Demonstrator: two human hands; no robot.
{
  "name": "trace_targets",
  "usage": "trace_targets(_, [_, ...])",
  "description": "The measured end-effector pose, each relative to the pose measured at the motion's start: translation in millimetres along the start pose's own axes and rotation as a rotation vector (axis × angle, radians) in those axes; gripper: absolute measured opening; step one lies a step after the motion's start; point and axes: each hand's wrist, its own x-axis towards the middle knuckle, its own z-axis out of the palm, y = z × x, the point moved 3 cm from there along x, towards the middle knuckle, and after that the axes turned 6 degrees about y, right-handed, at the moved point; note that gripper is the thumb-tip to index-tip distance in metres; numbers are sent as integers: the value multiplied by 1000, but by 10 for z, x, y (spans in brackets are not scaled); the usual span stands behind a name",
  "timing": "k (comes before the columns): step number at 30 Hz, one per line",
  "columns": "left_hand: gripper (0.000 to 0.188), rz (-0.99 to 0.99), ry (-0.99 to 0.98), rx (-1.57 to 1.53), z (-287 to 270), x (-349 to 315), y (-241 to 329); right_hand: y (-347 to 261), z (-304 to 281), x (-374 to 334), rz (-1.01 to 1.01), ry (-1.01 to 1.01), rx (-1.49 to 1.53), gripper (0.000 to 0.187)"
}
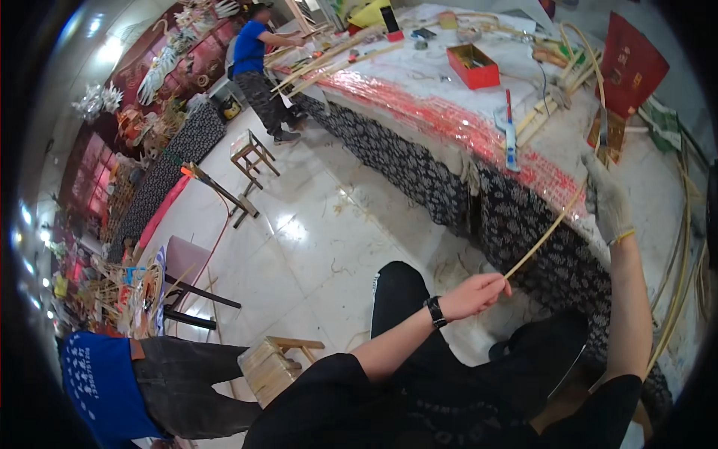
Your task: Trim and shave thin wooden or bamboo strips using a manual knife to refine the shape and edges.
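My left hand (477,295), bare and wearing a dark wristband, is closed round the lower end of a thin, pale bamboo strip (544,238). From there the strip slants up and right to my right hand (612,200), in a whitish work glove, at the table's edge. The gloved fingers point up and seem closed on the strip; something dark along the palm is too unclear to name. Beyond the glove, a curved length of strip (596,63) arches over the tabletop; I cannot tell whether it is the same piece. A blue-and-white tool with a red end (511,142) lies left of the glove.
The long table (419,75) has a patterned dark skirt and bears a red box (473,66), bamboo strips and a red folder (632,63). Wooden stools (254,153) stand on the tiled floor. One person in blue (250,49) works at the far end; another (105,382) is at lower left.
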Motion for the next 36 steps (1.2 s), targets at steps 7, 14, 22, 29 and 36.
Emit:
trace_targets(7, [26,79,99,31,225,554,-52,380,-613,263,-631,182,-447,30])
trace_targets(14, [26,1,109,-33,344,1098,-59,528,-704,59,-684,-34,-839,25])
trace_targets(22, [27,-64,162,6,427,1588,-64,703,-644,211,-662,-106,-854,28])
trace_targets(29, [40,263,169,365,347,2030,-187,1098,-863,520,-577,-174,-777,33])
trace_targets(36, [37,235,251,335,95,2352,-482,620,-563,197,-568,-226,-1060,47])
